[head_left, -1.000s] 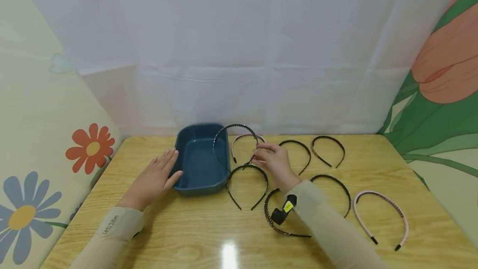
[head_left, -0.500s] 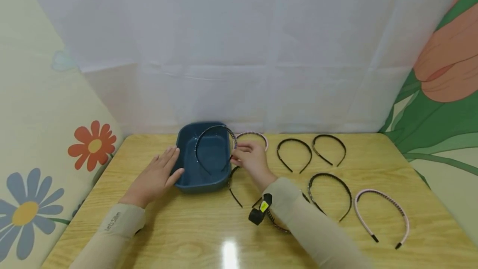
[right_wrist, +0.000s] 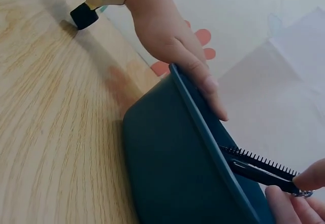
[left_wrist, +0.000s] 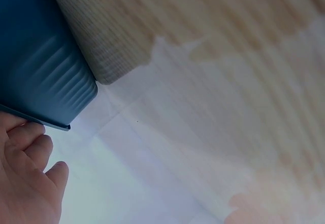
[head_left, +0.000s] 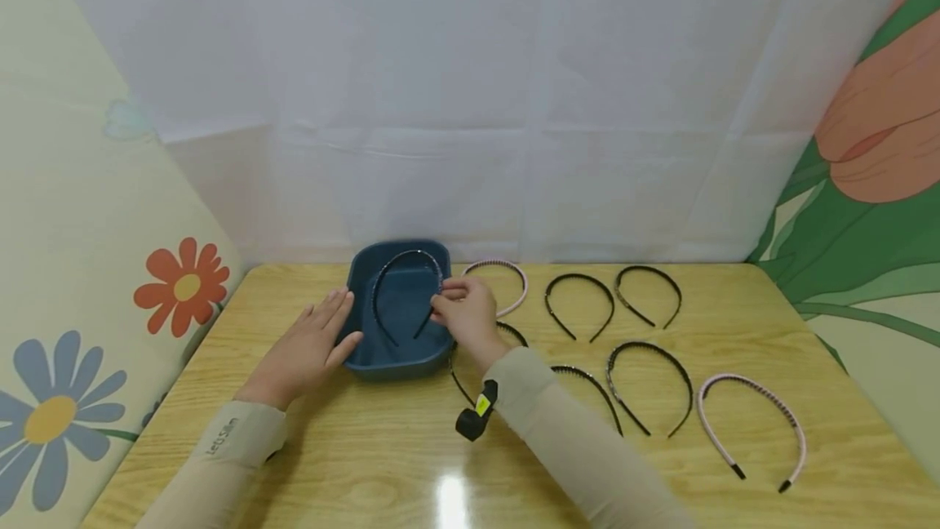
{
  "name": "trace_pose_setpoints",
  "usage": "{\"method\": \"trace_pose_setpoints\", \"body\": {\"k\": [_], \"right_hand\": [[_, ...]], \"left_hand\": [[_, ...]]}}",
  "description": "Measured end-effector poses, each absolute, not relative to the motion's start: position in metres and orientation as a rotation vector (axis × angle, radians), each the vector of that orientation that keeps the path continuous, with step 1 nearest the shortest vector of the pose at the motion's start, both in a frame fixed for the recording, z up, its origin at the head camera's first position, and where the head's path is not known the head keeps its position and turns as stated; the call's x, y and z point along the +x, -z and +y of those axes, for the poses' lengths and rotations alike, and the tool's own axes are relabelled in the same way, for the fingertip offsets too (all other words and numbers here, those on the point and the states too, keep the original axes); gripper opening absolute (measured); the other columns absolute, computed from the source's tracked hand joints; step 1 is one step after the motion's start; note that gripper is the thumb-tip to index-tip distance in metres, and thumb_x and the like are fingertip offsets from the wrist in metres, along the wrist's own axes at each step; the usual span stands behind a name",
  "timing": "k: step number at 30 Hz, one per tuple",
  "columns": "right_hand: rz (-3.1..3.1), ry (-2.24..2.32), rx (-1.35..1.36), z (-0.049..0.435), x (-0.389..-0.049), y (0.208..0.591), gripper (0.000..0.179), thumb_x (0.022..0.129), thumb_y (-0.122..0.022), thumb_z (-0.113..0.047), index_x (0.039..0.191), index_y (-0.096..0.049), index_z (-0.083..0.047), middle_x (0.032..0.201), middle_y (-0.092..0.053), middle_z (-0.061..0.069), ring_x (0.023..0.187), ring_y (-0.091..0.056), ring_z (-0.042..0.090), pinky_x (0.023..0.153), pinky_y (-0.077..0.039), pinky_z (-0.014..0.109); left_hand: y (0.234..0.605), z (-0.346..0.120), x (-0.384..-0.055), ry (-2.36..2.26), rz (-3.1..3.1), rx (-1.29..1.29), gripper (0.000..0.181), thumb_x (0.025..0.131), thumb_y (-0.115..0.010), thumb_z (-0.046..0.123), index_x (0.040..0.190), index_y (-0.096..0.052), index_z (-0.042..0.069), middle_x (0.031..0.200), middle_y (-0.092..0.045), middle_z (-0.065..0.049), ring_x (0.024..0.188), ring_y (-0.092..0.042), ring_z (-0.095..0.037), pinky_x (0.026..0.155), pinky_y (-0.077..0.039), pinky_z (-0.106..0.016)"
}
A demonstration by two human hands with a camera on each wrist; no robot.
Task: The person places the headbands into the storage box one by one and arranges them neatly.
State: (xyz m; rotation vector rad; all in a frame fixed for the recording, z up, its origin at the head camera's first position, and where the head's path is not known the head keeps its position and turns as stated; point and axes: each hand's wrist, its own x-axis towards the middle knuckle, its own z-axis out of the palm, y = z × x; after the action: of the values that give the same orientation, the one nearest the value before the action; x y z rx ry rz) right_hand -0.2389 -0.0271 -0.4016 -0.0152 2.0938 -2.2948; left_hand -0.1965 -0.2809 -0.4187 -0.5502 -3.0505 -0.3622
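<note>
The bin (right_wrist: 162,158) conceals part of the hairband (right_wrist: 256,170) in the right wrist view. The right hand (head_left: 468,313), cropped there, pinches one side at the bin's mouth; the left hand (head_left: 304,347), fingers extended, touches the bin's left side.

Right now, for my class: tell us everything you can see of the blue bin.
The blue bin is a rectangular container with rounded corners and a thin outward rim, its walls smooth and plastic-looking, with pale streaks on one side. It stands upright on the left half of the wood-grained table. The left hand touches its left rim. The right hand pinches a black toothed headband at its opening; whether that touches the bin is unclear.
</note>
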Motion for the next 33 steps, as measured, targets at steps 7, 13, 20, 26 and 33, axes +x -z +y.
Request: {"method": "trace_pose_setpoints", "body": {"k": [7,13,20,26,33], "right_hand": [[2.280,2.191,-0.074,-0.038,-0.236,0.401,0.024,0.087,-0.068,0.006,0.111,-0.066,0.008,0.089,-0.066,0.013,0.061,-0.067,0.014,0.062,-0.062,0.027],[2.392,2.119,-0.140,-0.043,-0.236,0.404,0.021,0.087,-0.069,0.006,0.108,-0.066,0.007,0.086,-0.065,0.011,0.063,-0.069,0.017,0.060,-0.061,0.026],[2.492,1.989,-0.248,-0.041,-0.235,0.407,0.022,0.090,-0.069,0.002,0.112,-0.065,0.006,0.090,-0.068,0.011,0.069,-0.072,0.019,0.062,-0.060,0.024],[2.645,1.846,-0.340,-0.042,-0.235,0.411,0.023,0.091,-0.071,-0.003,0.113,-0.068,0.004,0.090,-0.070,0.011,0.073,-0.070,0.017,0.064,-0.058,0.025],[2.776,1.681,-0.387,-0.045,-0.236,0.412,0.027,0.092,-0.072,-0.006,0.117,-0.070,0.005,0.094,-0.074,0.013,0.083,-0.071,0.020,0.068,-0.058,0.023]], "left_hand": [[0.418,-0.280,-0.197,0.368,-3.053,-0.546,0.075,0.108,-0.042,0.045,0.159,-0.019,-0.005,0.165,-0.016,-0.026,0.153,-0.014,-0.042,0.123,-0.011,-0.059],[0.417,-0.279,-0.196,0.368,-3.056,-0.549,0.074,0.108,-0.045,0.042,0.159,-0.019,-0.006,0.165,-0.016,-0.027,0.153,-0.014,-0.043,0.123,-0.012,-0.059],[0.417,-0.279,-0.197,0.361,-3.056,-0.552,0.073,0.108,-0.046,0.039,0.159,-0.020,-0.006,0.165,-0.017,-0.027,0.153,-0.015,-0.043,0.123,-0.013,-0.060],[0.417,-0.280,-0.196,0.357,-3.051,-0.553,0.071,0.108,-0.046,0.038,0.158,-0.020,-0.007,0.164,-0.018,-0.028,0.152,-0.015,-0.043,0.122,-0.014,-0.061],[0.417,-0.280,-0.196,0.349,-3.019,-0.562,0.069,0.108,-0.047,0.036,0.157,-0.024,-0.008,0.163,-0.021,-0.029,0.151,-0.019,-0.044,0.121,-0.017,-0.062]]}}
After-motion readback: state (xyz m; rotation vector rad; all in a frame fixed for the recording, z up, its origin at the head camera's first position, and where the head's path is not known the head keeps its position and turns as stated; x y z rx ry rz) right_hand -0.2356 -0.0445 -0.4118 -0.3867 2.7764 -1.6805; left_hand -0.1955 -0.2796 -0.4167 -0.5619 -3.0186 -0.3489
